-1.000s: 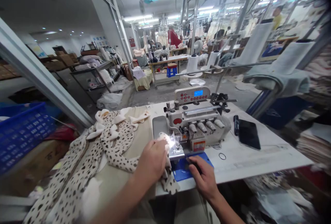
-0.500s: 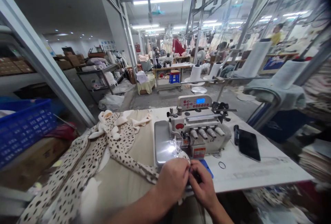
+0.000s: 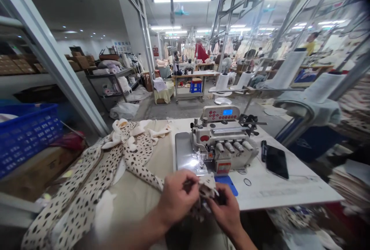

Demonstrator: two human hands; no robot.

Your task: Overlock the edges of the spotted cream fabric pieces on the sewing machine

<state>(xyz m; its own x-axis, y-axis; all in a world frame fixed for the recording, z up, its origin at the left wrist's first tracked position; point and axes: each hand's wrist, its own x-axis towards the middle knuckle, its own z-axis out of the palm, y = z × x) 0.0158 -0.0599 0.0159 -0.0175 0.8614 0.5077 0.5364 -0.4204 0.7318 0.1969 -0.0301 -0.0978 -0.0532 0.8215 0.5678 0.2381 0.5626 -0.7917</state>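
Garment workshop floor [image 3: 150,105] under strip lights [image 3: 182,0]. White sewing table [image 3: 274,192] with overlock machine [image 3: 222,142] at its centre, cream spotted fleece garment [image 3: 135,153] spread across the left side. Gathered end of the garment [image 3: 207,185] no longer at the needle, lifted just in front of the machine, pinched between left hand [image 3: 177,198] and right hand [image 3: 225,209], both close together.
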